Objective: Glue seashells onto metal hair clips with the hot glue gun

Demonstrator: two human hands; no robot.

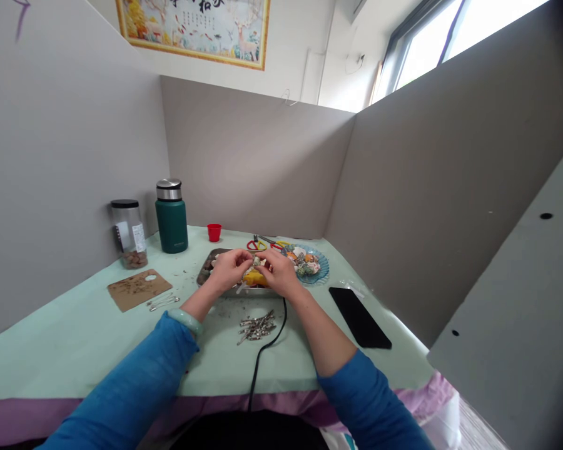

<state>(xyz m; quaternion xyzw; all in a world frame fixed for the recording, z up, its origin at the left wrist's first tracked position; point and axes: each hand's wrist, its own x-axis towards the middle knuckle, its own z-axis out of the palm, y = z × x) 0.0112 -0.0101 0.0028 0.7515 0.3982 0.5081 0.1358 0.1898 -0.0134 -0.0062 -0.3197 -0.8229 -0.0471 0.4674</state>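
Observation:
My left hand (pixel 231 267) and my right hand (pixel 280 271) meet above a metal tray (pixel 225 292). Thumbs and fingers of both are pinched around a small pale, greenish-white piece (pixel 256 261), too small to name exactly. Below them in the tray lies something yellow (pixel 256 278), and my hands cover much of the other contents. Nearer to me, a pile of small silver metal clips (pixel 257 326) rests on the cloth. On the right, a blue plate (pixel 324 270) holds several small colourful decorated pieces (pixel 306 261).
Behind the tray lie scissors and pliers (pixel 265 243) and a red cup (pixel 214 233). A green bottle (pixel 171 222), a lidded jar (pixel 130 237), a brown card (pixel 139 290) and safety pins (pixel 164 302) are leftward. A black slab (pixel 360 317) lies right; a black cord (pixel 258 359) crosses the front edge.

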